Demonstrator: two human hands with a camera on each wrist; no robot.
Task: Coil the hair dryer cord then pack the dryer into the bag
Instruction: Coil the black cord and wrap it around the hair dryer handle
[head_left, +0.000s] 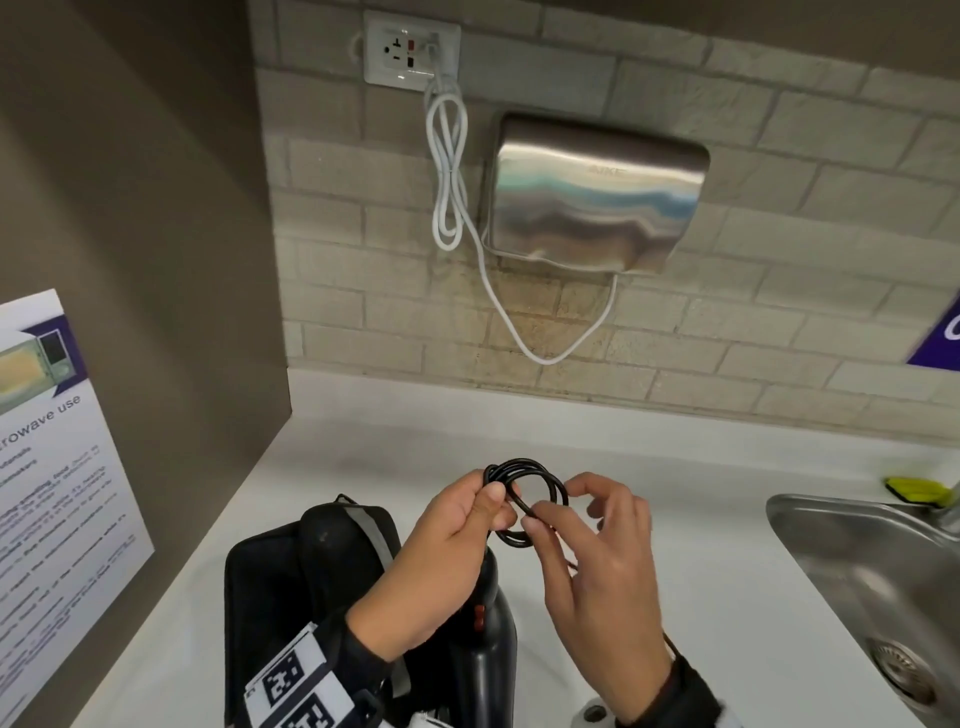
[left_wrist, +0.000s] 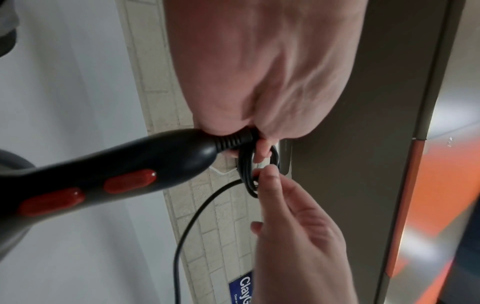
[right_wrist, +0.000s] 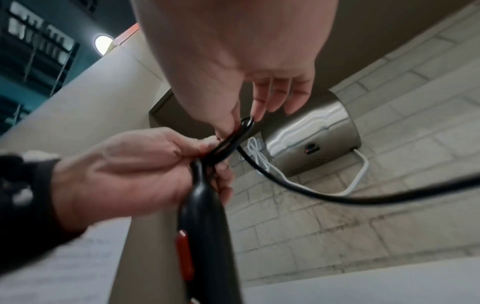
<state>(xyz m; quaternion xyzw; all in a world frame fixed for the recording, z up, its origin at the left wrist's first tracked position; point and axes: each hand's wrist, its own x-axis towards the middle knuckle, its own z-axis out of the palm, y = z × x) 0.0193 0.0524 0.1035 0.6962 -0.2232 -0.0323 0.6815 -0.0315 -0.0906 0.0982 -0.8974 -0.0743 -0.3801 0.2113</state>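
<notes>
Closest to you, the black hair dryer (head_left: 491, 639) stood handle-up between your forearms, its red switches facing you, and the black bag (head_left: 291, 582) lay just to its left on the white tabletop (head_left: 701, 571), dark strap draped over it. Up at the top of the handle, your left hand (head_left: 447, 551) was curled around the gathered loops of the cord (head_left: 524, 499), clamping them right where the ribbed strain relief leaves the dryer. Your right hand (head_left: 597, 561) had thumb and forefinger pinching the near edge of the coil, the other fingers spread loose. So you were mid-coil, I'd say, and not finished: the wrist views showed a length of cord trailing free from the bundle and off out of the picture. Next move, by my reckoning, called for your right hand to draw that slack in and lay another loop into the left hand's grip, matching the size of the ones already held, without letting the stack spring apart. Only then would the bag come into play; whether it was open, I couldn't tell. Farther off, a steel sink (head_left: 831, 551) sat at the right, and on the brick wall hung a metal hand dryer (head_left: 597, 192) with its white cable (head_left: 452, 171) looped below the socket.
</notes>
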